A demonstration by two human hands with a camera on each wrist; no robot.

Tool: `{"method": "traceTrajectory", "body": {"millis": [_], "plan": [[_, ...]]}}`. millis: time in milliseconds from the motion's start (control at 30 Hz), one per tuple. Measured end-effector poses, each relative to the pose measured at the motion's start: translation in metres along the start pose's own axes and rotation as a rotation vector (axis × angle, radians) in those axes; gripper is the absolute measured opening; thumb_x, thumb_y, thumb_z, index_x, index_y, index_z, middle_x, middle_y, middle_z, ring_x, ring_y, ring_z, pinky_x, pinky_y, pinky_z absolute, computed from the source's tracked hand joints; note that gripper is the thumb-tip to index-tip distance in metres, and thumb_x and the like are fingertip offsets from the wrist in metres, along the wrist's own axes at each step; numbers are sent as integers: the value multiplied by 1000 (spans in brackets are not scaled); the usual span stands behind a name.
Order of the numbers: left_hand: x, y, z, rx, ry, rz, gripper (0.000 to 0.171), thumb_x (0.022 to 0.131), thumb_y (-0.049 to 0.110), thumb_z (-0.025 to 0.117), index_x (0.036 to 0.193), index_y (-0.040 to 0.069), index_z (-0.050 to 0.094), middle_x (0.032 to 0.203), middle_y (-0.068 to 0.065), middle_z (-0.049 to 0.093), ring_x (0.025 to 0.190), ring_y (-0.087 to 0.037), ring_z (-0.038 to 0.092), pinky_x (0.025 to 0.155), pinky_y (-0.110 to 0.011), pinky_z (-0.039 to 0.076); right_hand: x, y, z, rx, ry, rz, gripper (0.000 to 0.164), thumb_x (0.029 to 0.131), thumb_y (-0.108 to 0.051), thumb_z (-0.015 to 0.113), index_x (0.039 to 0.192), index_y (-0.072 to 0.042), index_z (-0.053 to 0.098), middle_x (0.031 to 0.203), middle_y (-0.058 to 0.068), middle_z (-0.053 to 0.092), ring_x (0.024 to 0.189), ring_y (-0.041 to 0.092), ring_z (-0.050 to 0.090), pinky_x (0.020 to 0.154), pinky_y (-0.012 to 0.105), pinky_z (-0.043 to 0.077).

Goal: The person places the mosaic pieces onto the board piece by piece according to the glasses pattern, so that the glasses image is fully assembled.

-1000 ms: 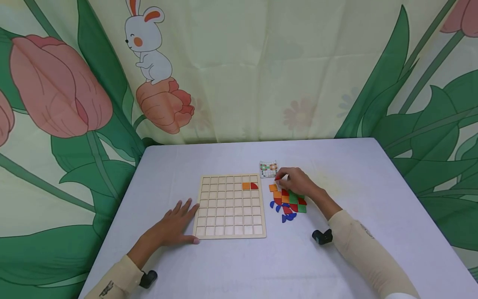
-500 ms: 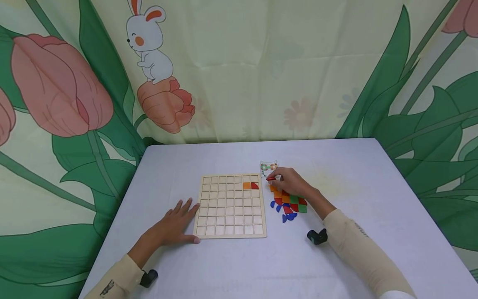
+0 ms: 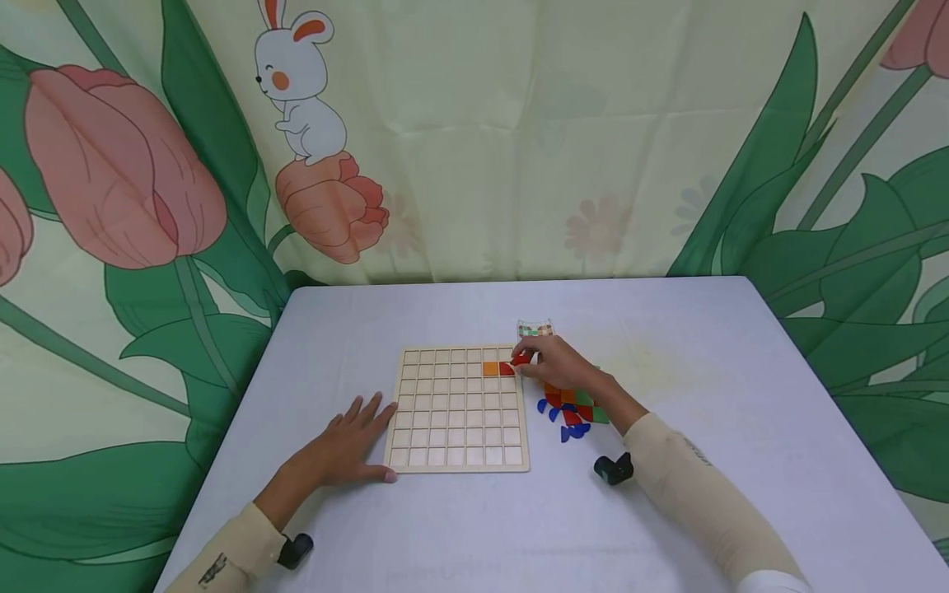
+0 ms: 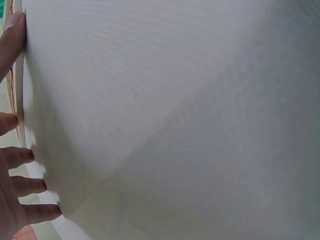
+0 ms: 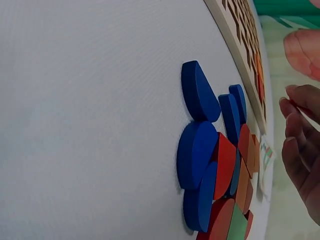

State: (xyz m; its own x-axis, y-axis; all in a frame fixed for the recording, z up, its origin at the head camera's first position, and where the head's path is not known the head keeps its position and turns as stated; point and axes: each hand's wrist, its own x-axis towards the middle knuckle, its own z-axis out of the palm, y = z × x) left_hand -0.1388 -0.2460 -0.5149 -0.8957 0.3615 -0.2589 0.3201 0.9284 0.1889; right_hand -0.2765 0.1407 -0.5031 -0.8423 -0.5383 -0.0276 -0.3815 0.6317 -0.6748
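Working before a flowered curtain (image 3: 460,165), at a white table (image 3: 445,527). Blocking part of a printed card (image 3: 535,327) and of a coloured block pile (image 3: 567,396) with the right hand (image 3: 556,362) and forearm (image 3: 617,397). Pinching a red block (image 3: 521,360) over the right edge of the wooden board (image 3: 454,412). Touching the board's left edge with the left hand (image 3: 347,446), fingers spread.

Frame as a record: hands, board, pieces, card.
wooden grid board: orange square, seated red piece at right end, second row from far side
left hand: spread, touching board's left edge
right hand: pinching another red piece at board's right edge
loose pieces: blue half-rounds; red, orange, green, right of board
pattern card: partly hidden behind right hand
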Motion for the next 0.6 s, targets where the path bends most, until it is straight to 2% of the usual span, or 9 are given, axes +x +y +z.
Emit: {"method": "traceTrajectory", "body": {"millis": [133,233,400,600], "plan": [[0,1,-1,8,-5,1,111,76,75,68,160,15,27,166,-21,20,150,-51,17,110,-72,28,4,-2,5,15,-3,1,21,91,-17,75,110,-16,66,99,1,70,88,17,62,71,24,55],[0,2,-2,5,-4,2,111,76,75,68,160,14,27,166,-21,20,150,-52,17,110,-72,29,7,-3,9,16,-6,-8,21,92,-19,75,111,-16,69,98,0,69,87,16,61,71,25,54],[1,1,-1,8,-3,0,111,76,75,68,159,13,28,166,-22,20,150,-52,18,110,-72,29,11,-7,13,47,-17,-25,26,93,-20,74,117,-12,69,94,1,66,83,17,58,68,26,52],[1,0,3,23,5,-5,111,75,75,69,159,15,28,166,-21,21,150,-51,19,110,-72,30,19,-12,19,91,-18,-16,25,92,-18,75,115,-10,68,92,1,67,88,17,59,72,26,52]]}}
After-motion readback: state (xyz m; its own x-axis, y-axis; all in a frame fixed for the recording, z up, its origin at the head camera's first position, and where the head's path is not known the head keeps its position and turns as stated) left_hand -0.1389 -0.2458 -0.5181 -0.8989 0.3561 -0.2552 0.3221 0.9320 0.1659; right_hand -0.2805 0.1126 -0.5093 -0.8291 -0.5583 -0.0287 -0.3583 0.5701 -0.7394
